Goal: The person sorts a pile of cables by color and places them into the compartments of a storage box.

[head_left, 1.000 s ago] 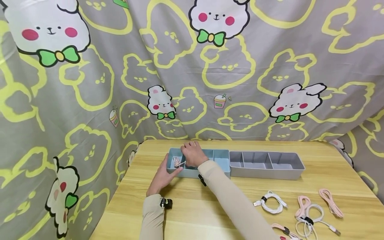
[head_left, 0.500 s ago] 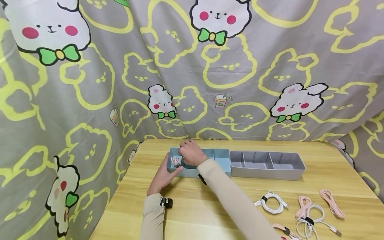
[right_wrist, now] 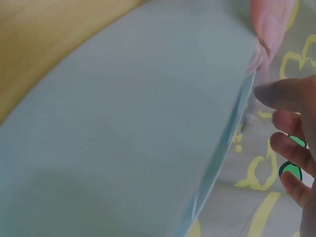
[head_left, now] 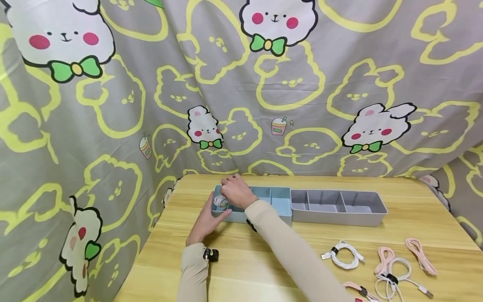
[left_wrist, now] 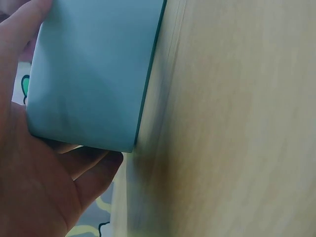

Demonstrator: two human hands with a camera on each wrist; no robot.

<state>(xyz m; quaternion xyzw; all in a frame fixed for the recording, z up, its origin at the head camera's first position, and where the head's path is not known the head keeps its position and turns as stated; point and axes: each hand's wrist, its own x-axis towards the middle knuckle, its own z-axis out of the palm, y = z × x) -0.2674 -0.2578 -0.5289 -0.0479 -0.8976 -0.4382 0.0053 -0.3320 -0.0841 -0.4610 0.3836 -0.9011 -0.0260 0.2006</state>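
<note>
My left hand [head_left: 205,222] grips the left end of a long light-blue divided storage box [head_left: 245,217], thumb along its front and fingers round the end. In the left wrist view, the box end [left_wrist: 94,74] sits between thumb and fingers [left_wrist: 98,177]. A coiled pale cable [head_left: 219,202] lies in the leftmost compartment, partly covered by my right hand [head_left: 237,191]. The right hand reaches over that compartment, fingers loosely bent. In the right wrist view its fingertips are apart beside the box's rim [right_wrist: 217,158], with no cable visible between them.
A grey divided box [head_left: 339,219] stands end to end with the blue one. On the table's right lie a white coiled cable [head_left: 352,262], a pink cable bundle [head_left: 421,256], and tangled white and pink cables [head_left: 392,279]. A patterned curtain [head_left: 294,92] hangs behind.
The right hand has shifted slightly left over the leftmost compartment, and the cable's loops there have changed shape. The left hand keeps its grip on the box end.
</note>
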